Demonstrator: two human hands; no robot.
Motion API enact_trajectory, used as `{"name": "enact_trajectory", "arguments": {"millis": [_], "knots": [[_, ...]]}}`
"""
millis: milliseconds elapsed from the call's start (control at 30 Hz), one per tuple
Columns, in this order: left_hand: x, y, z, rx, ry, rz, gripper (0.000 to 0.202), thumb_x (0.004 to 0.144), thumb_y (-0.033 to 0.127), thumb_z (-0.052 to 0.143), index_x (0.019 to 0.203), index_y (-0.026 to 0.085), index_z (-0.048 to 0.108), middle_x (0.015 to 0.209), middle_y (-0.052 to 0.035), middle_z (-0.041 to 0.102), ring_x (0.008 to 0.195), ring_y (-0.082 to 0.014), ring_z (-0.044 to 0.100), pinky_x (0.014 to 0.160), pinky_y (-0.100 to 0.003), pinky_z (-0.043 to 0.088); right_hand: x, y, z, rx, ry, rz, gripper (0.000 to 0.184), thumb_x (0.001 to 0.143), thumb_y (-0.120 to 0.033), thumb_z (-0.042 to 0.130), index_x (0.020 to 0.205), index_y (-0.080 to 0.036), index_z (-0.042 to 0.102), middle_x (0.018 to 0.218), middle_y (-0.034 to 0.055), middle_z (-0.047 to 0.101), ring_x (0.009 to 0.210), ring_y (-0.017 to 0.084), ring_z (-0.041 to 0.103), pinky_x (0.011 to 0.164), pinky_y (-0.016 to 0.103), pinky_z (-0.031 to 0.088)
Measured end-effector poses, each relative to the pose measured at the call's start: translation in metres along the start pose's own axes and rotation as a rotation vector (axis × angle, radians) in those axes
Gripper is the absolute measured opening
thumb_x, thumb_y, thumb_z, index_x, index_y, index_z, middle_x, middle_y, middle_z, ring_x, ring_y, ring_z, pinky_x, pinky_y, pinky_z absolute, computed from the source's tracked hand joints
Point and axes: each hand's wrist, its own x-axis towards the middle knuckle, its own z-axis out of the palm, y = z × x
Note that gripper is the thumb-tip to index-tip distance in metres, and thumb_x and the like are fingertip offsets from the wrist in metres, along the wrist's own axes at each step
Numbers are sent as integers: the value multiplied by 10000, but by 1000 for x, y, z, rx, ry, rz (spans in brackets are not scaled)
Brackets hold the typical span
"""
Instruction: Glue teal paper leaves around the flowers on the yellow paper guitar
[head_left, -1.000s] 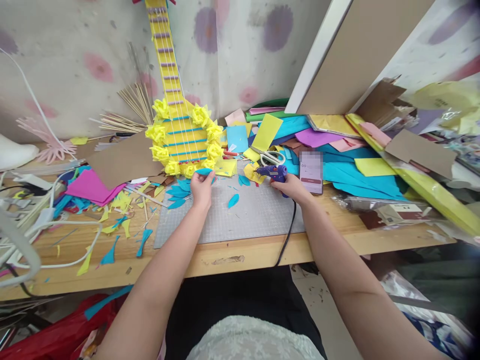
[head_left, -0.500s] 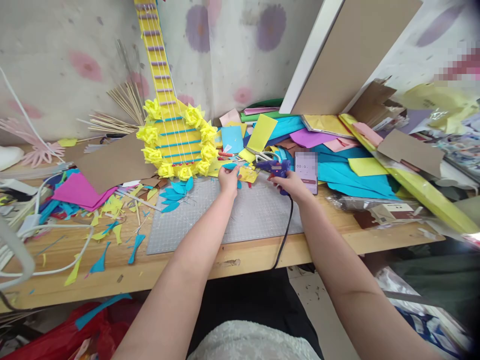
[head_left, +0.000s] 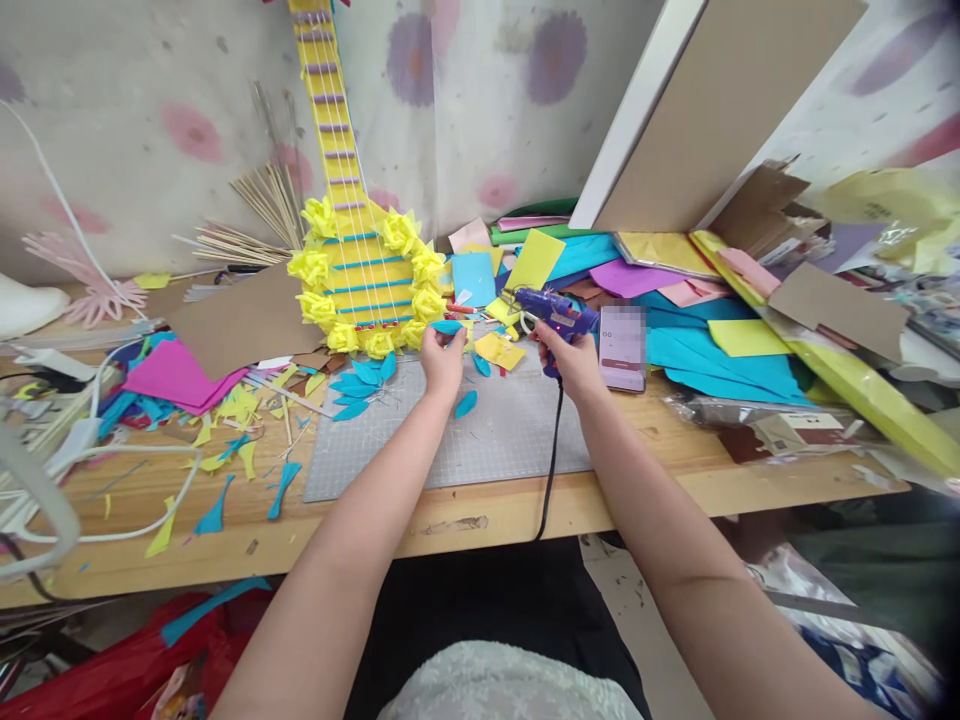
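Between the fingertips of my left hand (head_left: 442, 362) is a blue paper leaf (head_left: 448, 327), held just above the mat near the yellow flowers. My right hand (head_left: 568, 358) is wrapped round a purple glue gun (head_left: 556, 312), whose nozzle points left; its black cord (head_left: 553, 450) runs down over the table edge. Loose blue leaves (head_left: 466, 404) lie on the grey cutting mat (head_left: 517, 435), with a cluster of them (head_left: 361, 385) to the left. Behind my left hand stands a yellow paper guitar (head_left: 365, 270), edged with yellow paper flowers and leaning on the wall.
A phone (head_left: 622, 350) stands right of the glue gun. Blue paper sheets (head_left: 720, 360) and a long yellow roll (head_left: 825, 350) fill the right side. Paper scraps (head_left: 240, 405), brown cardboard (head_left: 240, 320) and white cables (head_left: 150, 535) lie to the left. A tall board (head_left: 720, 110) leans at the back.
My left hand has shifted left with the leaf, and the glue gun has lifted and tilted away from it. A leaf on the mat, earlier hidden behind my left arm, now shows.
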Motion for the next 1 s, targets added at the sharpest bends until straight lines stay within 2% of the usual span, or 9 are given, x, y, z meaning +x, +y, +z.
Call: {"name": "enact_trajectory", "arguments": {"millis": [100, 233, 400, 533, 1000], "knots": [[-1, -4, -27, 157, 33, 113, 176, 710, 234, 670, 769, 192, 510, 772, 1, 616, 760, -128, 615, 783, -281, 482, -15, 8, 11, -55, -107, 45, 422, 675, -614, 605, 662, -194, 563, 477, -31, 461, 425, 89, 411, 437, 238, 351], [-7, -9, -47, 190, 101, 120, 178, 709, 238, 663, 780, 198, 505, 785, -11, 627, 748, -134, 613, 762, -277, 478, -26, 14, 23, -167, -253, 70, 389, 656, -569, 654, 635, -187, 580, 496, -16, 498, 446, 92, 428, 446, 238, 360], [-12, -7, -48, 195, 87, 130, 191, 707, 243, 663, 785, 199, 494, 788, -13, 631, 741, -133, 614, 758, -276, 478, -25, 23, 34, -202, -295, -8, 375, 683, -543, 654, 621, -182, 576, 572, 13, 570, 549, 122, 518, 513, 246, 420], [-14, -6, -46, 232, 88, 146, 188, 702, 228, 668, 783, 195, 502, 804, -24, 637, 763, -138, 620, 774, -276, 474, -23, 27, 35, -201, -279, -18, 357, 694, -532, 652, 689, -178, 606, 609, 19, 597, 601, 140, 551, 549, 255, 446], [-14, -9, -45, 315, 96, 231, 175, 710, 182, 670, 752, 183, 500, 764, -26, 638, 733, -148, 615, 745, -288, 477, -23, 26, 35, -256, -267, -53, 402, 688, -552, 646, 795, -166, 682, 707, 52, 660, 767, 215, 615, 653, 302, 459]]}}
